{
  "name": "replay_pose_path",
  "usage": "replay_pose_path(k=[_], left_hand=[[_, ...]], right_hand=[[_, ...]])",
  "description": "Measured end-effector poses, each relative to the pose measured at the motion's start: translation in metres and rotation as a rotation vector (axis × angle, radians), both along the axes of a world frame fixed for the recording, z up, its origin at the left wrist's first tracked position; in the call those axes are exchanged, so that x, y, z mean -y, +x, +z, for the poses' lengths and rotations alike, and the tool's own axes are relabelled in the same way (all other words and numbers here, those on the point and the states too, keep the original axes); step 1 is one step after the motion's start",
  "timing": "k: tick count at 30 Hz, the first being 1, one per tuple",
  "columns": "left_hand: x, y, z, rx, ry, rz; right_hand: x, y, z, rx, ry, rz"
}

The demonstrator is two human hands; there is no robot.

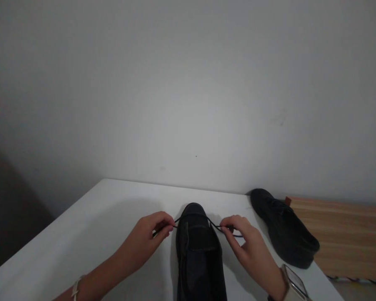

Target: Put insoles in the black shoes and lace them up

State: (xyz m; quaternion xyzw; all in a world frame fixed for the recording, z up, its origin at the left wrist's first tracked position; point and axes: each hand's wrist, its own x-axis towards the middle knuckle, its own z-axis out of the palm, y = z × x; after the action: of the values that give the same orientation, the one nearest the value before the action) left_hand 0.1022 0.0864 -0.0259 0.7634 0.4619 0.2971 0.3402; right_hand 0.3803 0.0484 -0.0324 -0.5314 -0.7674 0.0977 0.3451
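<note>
A black shoe (199, 267) stands on the white table with its toe pointing away from me. A thin black shoelace (192, 214) runs across the top of the shoe near the toe. My left hand (148, 236), left of the shoe, pinches the lace between thumb and fingers. On the other side, my right hand (246, 240) pinches the lace too, and a loose length of it sticks out past the fingers. How the lace passes through the eyelets is too dark to tell.
A second black shoe (280, 228), with its lace in, rests at the table's right edge. Beyond it lies a wood-grain surface (347, 238). The white table (119, 196) meets a pale wall (181, 104) at the back.
</note>
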Motion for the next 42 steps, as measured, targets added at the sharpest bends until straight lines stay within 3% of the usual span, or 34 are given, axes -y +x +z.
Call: replay_pose_path(k=[4,22,30,35,42], left_hand=[[-0.001,0.008,-0.004,-0.039,0.085,-0.021],[-0.009,0.024,-0.004,-0.121,0.178,-0.012],[-0.014,0.027,-0.012,-0.094,0.156,-0.034],[-0.012,0.028,-0.010,-0.125,0.262,-0.008],[-0.011,0.031,-0.006,-0.027,0.053,-0.011]], right_hand=[[-0.004,-0.004,-0.005,-0.157,-0.133,-0.002],[-0.014,-0.007,-0.012,-0.241,-0.233,0.006],[-0.016,-0.009,-0.014,-0.272,-0.212,0.009],[-0.017,-0.011,-0.016,-0.210,-0.061,-0.023],[-0.012,-0.012,-0.011,-0.215,-0.197,0.034]])
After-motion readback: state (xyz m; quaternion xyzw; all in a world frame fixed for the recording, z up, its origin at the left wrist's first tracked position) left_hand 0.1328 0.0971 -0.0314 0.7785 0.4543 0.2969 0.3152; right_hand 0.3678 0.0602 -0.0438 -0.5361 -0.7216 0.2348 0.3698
